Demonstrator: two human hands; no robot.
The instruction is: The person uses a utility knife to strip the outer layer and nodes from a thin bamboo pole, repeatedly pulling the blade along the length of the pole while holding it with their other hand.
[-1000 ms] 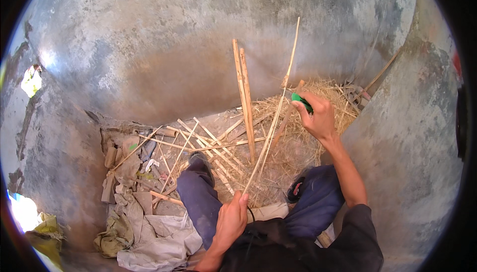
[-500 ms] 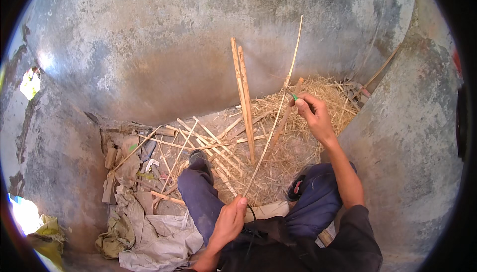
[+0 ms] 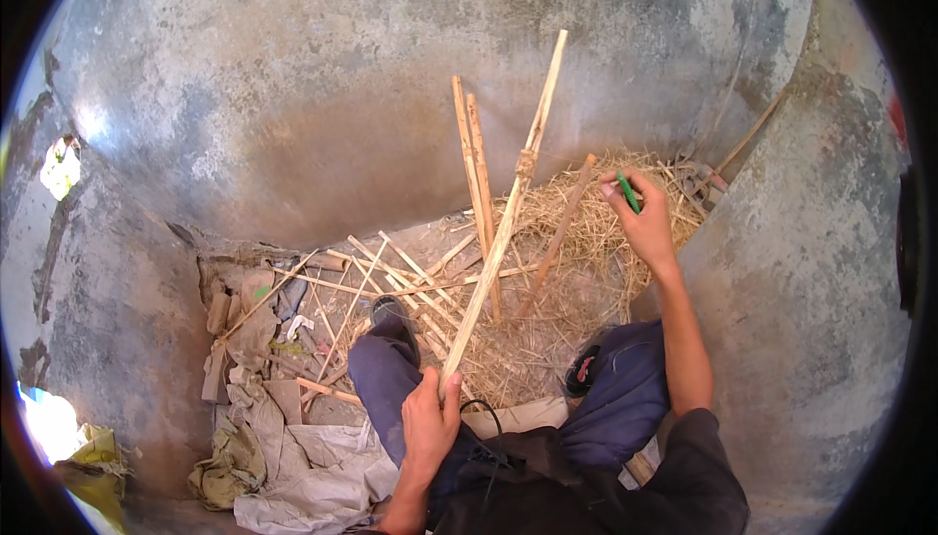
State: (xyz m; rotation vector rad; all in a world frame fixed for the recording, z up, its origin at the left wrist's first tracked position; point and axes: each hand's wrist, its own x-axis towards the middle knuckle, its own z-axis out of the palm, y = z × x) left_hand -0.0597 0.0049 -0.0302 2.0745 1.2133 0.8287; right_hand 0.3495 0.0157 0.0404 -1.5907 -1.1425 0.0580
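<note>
My left hand (image 3: 430, 423) is closed around the lower end of a long split bamboo strip (image 3: 496, 242). The strip slants up and away, its broad pale face showing, with a rough brown node (image 3: 527, 162) partway along. To the right of that node, my right hand (image 3: 647, 220) is closed on a small green-handled tool (image 3: 628, 193), apart from the strip. The tool's working end is too small to make out. Beyond the strip, two bamboo pieces (image 3: 472, 169) stand upright against the wall.
Pale shavings (image 3: 625, 178) are heaped at the wall's foot, a brown stick (image 3: 562, 232) leaning over them. Several cut strips (image 3: 405, 271) lie crossed on the ground to the left. Crumpled sacking (image 3: 313, 462) sits at lower left. Grey concrete walls (image 3: 322, 144) surround me closely.
The strip has turned from its thin edge to its broad face, and its top has shifted left. My right hand has moved right, away from the strip, with the green-handled tool.
</note>
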